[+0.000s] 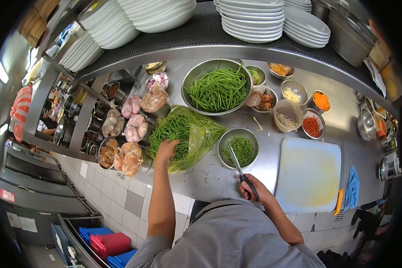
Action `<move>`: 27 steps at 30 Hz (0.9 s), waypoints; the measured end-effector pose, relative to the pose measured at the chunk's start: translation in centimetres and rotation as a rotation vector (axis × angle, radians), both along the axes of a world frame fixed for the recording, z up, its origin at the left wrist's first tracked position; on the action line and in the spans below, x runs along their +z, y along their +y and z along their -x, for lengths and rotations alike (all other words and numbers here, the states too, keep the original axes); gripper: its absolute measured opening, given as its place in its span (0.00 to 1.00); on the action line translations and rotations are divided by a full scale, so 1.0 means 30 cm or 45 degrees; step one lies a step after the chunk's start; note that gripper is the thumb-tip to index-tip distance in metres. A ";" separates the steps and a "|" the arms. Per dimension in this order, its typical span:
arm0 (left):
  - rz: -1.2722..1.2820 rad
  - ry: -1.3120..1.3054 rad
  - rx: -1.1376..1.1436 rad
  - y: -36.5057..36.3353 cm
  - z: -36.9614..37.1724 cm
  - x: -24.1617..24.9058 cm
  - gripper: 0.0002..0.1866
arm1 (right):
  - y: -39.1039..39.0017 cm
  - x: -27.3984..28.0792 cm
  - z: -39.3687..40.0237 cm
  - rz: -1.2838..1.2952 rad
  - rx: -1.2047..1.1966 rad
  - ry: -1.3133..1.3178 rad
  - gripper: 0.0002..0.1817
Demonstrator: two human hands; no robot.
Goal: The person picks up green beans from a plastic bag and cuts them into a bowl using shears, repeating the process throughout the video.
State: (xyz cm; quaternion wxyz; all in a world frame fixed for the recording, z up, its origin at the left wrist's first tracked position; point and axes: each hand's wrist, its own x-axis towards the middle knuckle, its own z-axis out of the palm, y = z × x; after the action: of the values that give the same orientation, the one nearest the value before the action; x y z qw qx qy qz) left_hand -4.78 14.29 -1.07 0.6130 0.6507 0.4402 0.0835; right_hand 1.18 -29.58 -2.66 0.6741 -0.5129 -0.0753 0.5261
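My left hand (166, 151) reaches into an open yellow-green plastic bag (203, 136) of green beans (172, 129). Its fingers curl down onto the beans, and the fingertips are partly hidden among them. In my right hand (260, 190) is a pair of scissors (235, 160) with black handles. The blades point up and left, over a small steel bowl (222, 163) of finely cut green beans (241, 149). Behind these stands a large steel bowl (186, 96) heaped with long green beans (219, 89).
A white cutting board (306, 174) lies at right, beside an orange-handled knife (338, 202) and a blue cloth (352, 187). Bowls of shredded carrot (312, 127) and other ingredients stand behind. Bagged food (128, 158) lines the left edge. Plates (252, 20) fill the overhead shelf (201, 52).
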 end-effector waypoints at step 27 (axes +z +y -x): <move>-0.620 0.077 -0.989 -0.462 -0.070 0.167 0.18 | 0.034 0.003 0.006 0.280 0.018 -0.445 0.35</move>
State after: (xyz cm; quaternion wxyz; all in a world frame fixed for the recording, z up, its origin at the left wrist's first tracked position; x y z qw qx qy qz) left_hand -2.69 0.42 3.93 0.4151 0.8947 0.1490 -0.0705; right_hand 1.00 -28.55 -2.57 0.5871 -0.6665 -0.1369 0.4387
